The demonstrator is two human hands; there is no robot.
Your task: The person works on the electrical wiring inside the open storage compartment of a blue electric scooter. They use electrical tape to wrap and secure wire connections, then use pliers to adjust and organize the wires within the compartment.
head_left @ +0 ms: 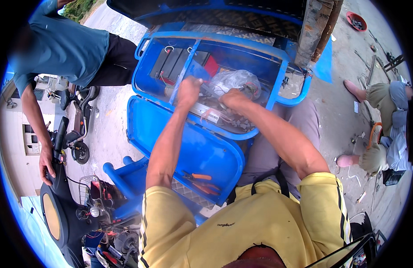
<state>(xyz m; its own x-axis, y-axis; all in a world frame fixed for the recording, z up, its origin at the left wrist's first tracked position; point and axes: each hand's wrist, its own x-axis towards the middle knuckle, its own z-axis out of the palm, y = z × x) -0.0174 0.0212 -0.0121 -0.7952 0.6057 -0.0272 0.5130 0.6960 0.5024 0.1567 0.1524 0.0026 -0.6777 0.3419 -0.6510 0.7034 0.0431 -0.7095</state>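
Observation:
My left hand (189, 90) is closed at the middle of an open blue metal box (278, 64), beside its divider and a thin blue piece. My right hand (233, 100) is closed just to its right, over a clear plastic bag (235, 81) with things inside. A thin, pale item spans between my hands; what exactly each grips is unclear. Dark batteries (168, 62) with wires sit in the left compartment. A silver unit (205, 114) and loose wires lie under my hands. The blue lid (184, 140) hangs open below, with orange-handled pliers (197, 176) and other tools on it.
A person in teal (81, 53) stands left, a hand (48, 165) by a dark scooter (59, 210); another scooter (83, 125) is behind. A wooden post (313, 27) rises beside the box. At right are people's legs (372, 98), a red basin (356, 21) and scattered tools.

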